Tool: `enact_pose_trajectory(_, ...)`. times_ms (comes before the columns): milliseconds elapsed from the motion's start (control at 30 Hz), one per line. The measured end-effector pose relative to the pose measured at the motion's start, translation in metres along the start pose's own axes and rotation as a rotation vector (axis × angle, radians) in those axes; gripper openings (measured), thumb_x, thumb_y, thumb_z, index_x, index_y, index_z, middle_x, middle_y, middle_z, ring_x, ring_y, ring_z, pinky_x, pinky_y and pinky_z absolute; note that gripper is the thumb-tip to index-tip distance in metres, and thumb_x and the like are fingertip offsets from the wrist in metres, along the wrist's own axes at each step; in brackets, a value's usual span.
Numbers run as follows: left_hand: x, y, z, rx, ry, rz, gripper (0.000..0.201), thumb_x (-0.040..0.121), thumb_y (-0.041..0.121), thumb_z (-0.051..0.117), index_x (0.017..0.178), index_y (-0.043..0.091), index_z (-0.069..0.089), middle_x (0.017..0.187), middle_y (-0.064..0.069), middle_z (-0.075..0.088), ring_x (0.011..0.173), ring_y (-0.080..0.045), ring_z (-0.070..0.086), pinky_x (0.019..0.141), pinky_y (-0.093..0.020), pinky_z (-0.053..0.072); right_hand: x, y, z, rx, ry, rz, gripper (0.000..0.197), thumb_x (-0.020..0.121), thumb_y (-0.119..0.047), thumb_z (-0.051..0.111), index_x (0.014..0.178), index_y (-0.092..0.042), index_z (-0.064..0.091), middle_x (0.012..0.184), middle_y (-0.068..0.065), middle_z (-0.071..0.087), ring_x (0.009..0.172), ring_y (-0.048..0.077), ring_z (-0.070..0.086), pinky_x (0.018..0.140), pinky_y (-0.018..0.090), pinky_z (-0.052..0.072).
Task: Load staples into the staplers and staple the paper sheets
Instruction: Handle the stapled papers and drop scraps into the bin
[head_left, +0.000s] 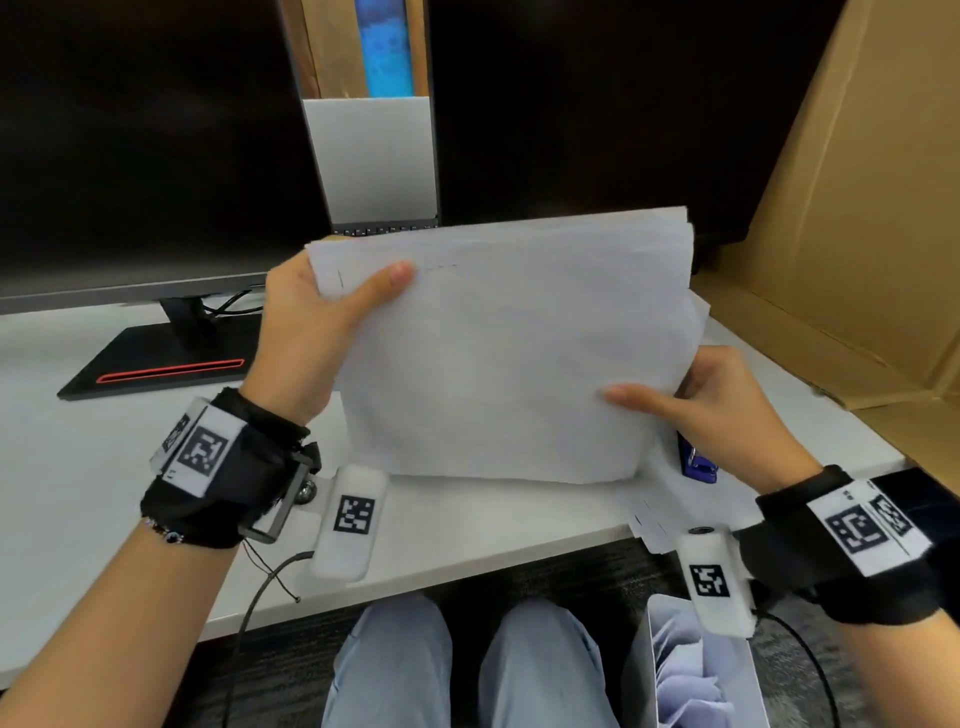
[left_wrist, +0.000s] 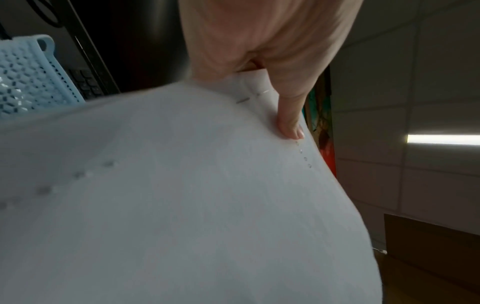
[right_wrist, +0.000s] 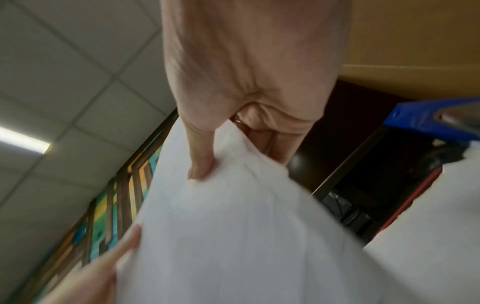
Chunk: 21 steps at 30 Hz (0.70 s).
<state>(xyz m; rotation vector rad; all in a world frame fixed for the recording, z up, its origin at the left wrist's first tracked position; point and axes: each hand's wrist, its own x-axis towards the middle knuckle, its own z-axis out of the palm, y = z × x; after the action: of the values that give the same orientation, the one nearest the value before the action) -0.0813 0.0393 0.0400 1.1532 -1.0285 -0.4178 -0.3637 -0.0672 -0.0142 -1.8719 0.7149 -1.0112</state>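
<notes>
a: which step?
b: squaring the white paper stack (head_left: 498, 353), held above the white desk (head_left: 78, 467); left hand (head_left: 311, 332) and right hand (head_left: 727, 400) both pinch it.
a: next?
b: probably the blue metal stapler (head_left: 698, 462), just right of the stack.

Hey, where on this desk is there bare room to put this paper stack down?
Bare white desk lies left of the left hand, in front of the monitor base. Another strip runs along the front edge under the paper stack. By the right hand it's crowded: blue stapler, loose sheets, cardboard box.
</notes>
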Motion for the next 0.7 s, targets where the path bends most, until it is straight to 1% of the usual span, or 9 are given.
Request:
enact_pose_trajectory(100,-0.002,-0.001,-0.001,-0.038,-0.027,-0.012,0.040,0.073,0.027,0.072,0.110,0.015,0.062,0.112,-0.005,0.069,0.098,-0.013,0.068,0.078,-0.025,0.056,0.000,-0.002,0.003,0.198,0.048,0.018,0.033,0.084,-0.020,0.065,0.116,-0.014,0.066,0.112,-0.003,0.073,0.104,0.016,0.070,0.081,0.027,0.057)
enact_pose_trajectory(200,-0.001,-0.011,-0.002,-0.037,-0.052,-0.084,0.030,0.082,0.023,0.069,0.112,0.020,0.063,0.115,-0.003,0.068,0.103,-0.016,0.067,0.083,-0.031,0.057,0.002,-0.008,0.005,0.373,0.126,0.024,0.031,0.088,-0.026,0.058,0.118,-0.017,0.064,0.114,0.000,0.073,0.102,0.020,0.070,0.078,0.029,0.058)
enact_pose_trajectory(300,-0.003,-0.023,0.004,-0.139,-0.070,-0.206,0.036,0.088,0.017,0.065,0.122,0.009,0.060,0.115,-0.006,0.069,0.098,-0.017,0.067,0.082,-0.029,0.058,0.004,-0.010,0.010,0.383,0.210,0.031,0.035,0.094,-0.027,0.055,0.126,-0.014,0.054,0.111,0.002,0.073,0.093,0.016,0.072,0.071,0.028,0.058)
enact_pose_trajectory(367,-0.004,-0.028,0.010,-0.222,-0.088,-0.249,0.042,0.090,0.016,0.062,0.129,0.004,0.054,0.120,-0.012,0.066,0.102,-0.021,0.065,0.083,-0.029,0.057,0.005,-0.003,0.016,0.300,0.279,0.060,0.038,0.093,-0.031,0.059,0.126,-0.019,0.049,0.104,0.005,0.073,0.086,0.018,0.072,0.069,0.031,0.058)
enact_pose_trajectory(433,-0.005,-0.030,0.015,-0.288,-0.078,-0.268,0.042,0.091,0.015,0.060,0.130,0.002,0.053,0.123,-0.014,0.065,0.105,-0.023,0.064,0.086,-0.029,0.057,0.003,0.005,0.025,0.219,0.291,0.109,0.038,0.092,-0.039,0.059,0.124,-0.025,0.046,0.098,0.010,0.072,0.085,0.022,0.071,0.072,0.037,0.055)
enact_pose_trajectory(500,-0.005,-0.031,0.020,-0.321,-0.052,-0.269,0.038,0.091,0.014,0.061,0.127,0.004,0.054,0.122,-0.013,0.065,0.103,-0.021,0.065,0.085,-0.029,0.057,0.001,0.008,0.032,0.089,0.247,0.134,0.030,0.094,-0.043,0.053,0.119,-0.027,0.050,0.096,0.008,0.070,0.087,0.021,0.068,0.071,0.031,0.051)
enact_pose_trajectory(600,-0.004,-0.032,0.027,-0.297,-0.026,-0.237,0.027,0.090,0.012,0.062,0.117,0.009,0.059,0.113,-0.011,0.068,0.096,-0.018,0.067,0.081,-0.029,0.058,-0.001,0.004,0.037,0.093,0.074,0.197,0.028,0.096,-0.049,0.045,0.116,-0.034,0.058,0.103,-0.017,0.070,0.096,0.001,0.066,0.075,0.017,0.049)
enact_pose_trajectory(633,-0.004,-0.032,0.030,-0.288,-0.014,-0.226,0.024,0.090,0.011,0.063,0.113,0.010,0.059,0.109,-0.010,0.069,0.092,-0.017,0.067,0.079,-0.028,0.058,-0.002,0.001,0.038,0.159,-0.015,0.235,0.034,0.094,-0.056,0.046,0.118,-0.036,0.058,0.106,-0.022,0.069,0.100,-0.003,0.065,0.082,0.019,0.051)
enact_pose_trajectory(700,-0.004,-0.033,0.034,-0.271,-0.002,-0.204,0.021,0.089,0.010,0.063,0.110,0.011,0.059,0.102,-0.006,0.069,0.086,-0.015,0.067,0.076,-0.027,0.058,-0.003,-0.001,0.037,0.273,-0.154,0.321,0.056,0.084,-0.063,0.055,0.129,-0.030,0.055,0.120,-0.011,0.069,0.110,0.010,0.066,0.095,0.035,0.051)
